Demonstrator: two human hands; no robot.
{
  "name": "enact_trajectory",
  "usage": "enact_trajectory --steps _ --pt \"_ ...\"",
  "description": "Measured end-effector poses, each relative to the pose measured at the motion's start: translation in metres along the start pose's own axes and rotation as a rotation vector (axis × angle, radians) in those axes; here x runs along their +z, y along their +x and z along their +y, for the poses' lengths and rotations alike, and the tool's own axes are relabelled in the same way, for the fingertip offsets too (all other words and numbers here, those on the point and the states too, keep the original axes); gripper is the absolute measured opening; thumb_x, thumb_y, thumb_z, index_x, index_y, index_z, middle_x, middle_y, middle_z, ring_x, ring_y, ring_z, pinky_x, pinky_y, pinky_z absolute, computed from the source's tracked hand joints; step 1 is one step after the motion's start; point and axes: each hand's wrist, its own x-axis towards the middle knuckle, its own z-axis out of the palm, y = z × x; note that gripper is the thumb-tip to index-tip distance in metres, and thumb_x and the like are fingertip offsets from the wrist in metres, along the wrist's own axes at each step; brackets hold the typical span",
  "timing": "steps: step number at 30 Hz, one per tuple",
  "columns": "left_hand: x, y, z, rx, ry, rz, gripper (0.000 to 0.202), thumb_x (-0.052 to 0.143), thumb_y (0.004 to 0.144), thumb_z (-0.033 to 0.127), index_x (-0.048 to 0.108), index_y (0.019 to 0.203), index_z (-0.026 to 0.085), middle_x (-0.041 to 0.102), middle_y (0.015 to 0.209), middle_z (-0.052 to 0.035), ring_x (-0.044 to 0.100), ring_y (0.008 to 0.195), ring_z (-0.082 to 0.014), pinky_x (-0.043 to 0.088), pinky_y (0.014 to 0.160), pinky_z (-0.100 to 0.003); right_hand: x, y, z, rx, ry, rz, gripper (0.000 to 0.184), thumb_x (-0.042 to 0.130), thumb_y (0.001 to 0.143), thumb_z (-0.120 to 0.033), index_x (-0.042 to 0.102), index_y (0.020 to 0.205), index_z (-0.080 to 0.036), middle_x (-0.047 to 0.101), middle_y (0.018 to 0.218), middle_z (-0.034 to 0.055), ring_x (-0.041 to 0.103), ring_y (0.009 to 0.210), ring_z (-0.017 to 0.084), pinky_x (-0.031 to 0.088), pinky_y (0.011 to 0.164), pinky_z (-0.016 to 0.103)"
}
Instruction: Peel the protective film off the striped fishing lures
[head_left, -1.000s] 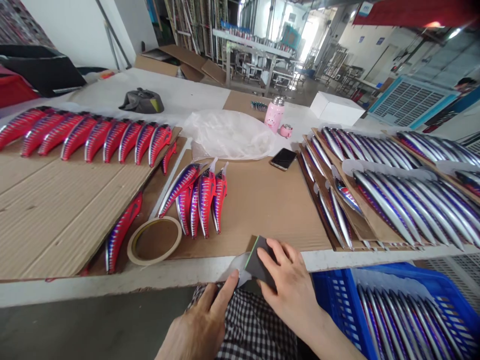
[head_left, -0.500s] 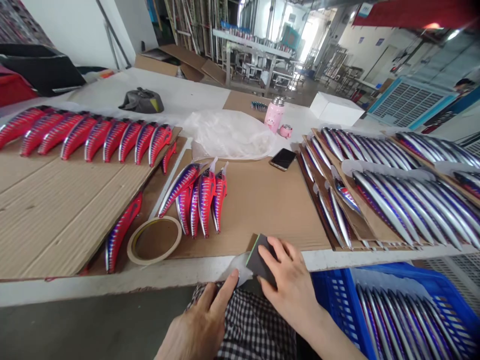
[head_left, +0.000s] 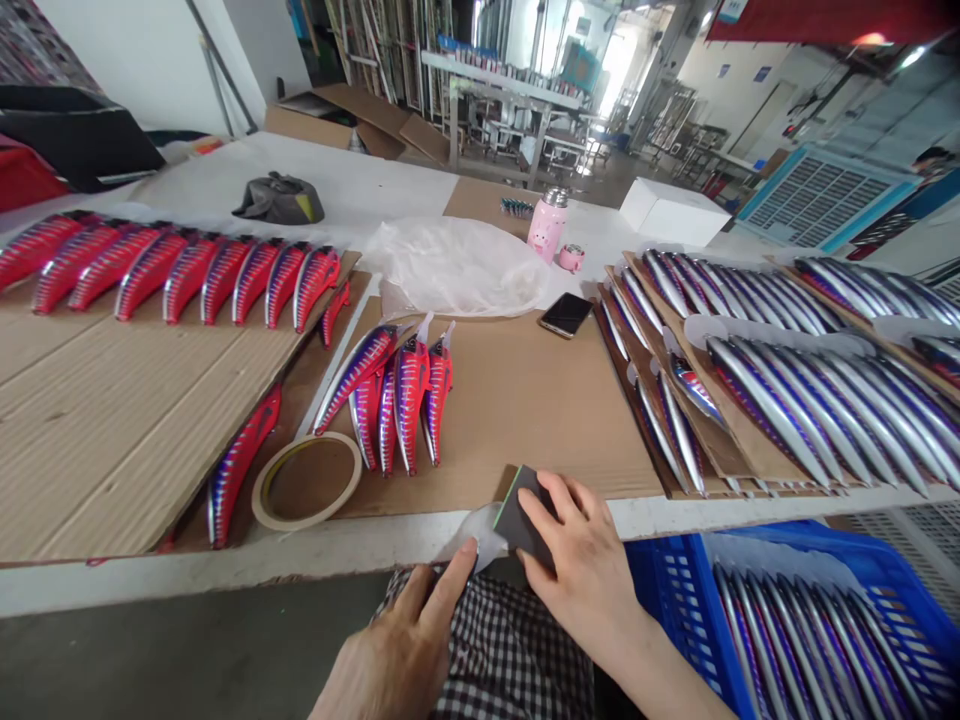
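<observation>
My left hand (head_left: 401,635) is closed around a fishing lure, whose body is mostly hidden under the fingers. The lure's clear plastic lip (head_left: 474,530) sticks out beyond my index finger, over the table's front edge. In my right hand (head_left: 581,560) is a dark grey sanding sponge (head_left: 531,500) with a green edge, pressed between thumb and fingers. It rests against or just over the lip; exact contact is unclear. Beyond my hands, several red and purple lures (head_left: 409,395) lie bunched on a cardboard sheet (head_left: 540,400).
A tape roll (head_left: 271,510) lies to the left, near cardboard with a row of red lures (head_left: 217,280). Silver-purple lures (head_left: 802,400) fill cardboard racks on the right, above a blue crate (head_left: 679,590). Farther back are a phone (head_left: 566,315), plastic bag (head_left: 457,265) and pink bottle (head_left: 547,228).
Both hands keep their grips and almost the same position. The camera view has shifted very slightly.
</observation>
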Motion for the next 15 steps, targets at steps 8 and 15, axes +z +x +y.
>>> enact_trajectory --steps 8,15 --pt "-0.0008 0.0008 0.0020 -0.001 0.022 0.001 0.069 0.028 0.084 0.001 0.033 0.144 0.035 0.062 0.122 -0.0077 0.072 0.083 -0.0213 0.060 0.060 -0.031 0.0010 0.0003 0.0014 0.020 0.015 -0.011 0.048 0.056 0.078 -0.015 0.054 0.124 -0.024 0.051 0.134 0.0061 0.046 0.116 0.028 0.042 0.100 0.048" --pt "-0.0015 -0.0006 0.0016 0.003 0.031 0.009 0.069 0.029 0.084 0.001 0.034 0.143 0.036 0.062 0.123 -0.0073 0.072 0.083 -0.0207 0.059 0.059 -0.028 -0.0007 0.0017 -0.0006 -0.013 0.038 -0.035 0.046 0.057 0.077 -0.013 0.055 0.122 -0.025 0.051 0.134 0.0047 0.045 0.116 0.027 0.041 0.100 0.045"
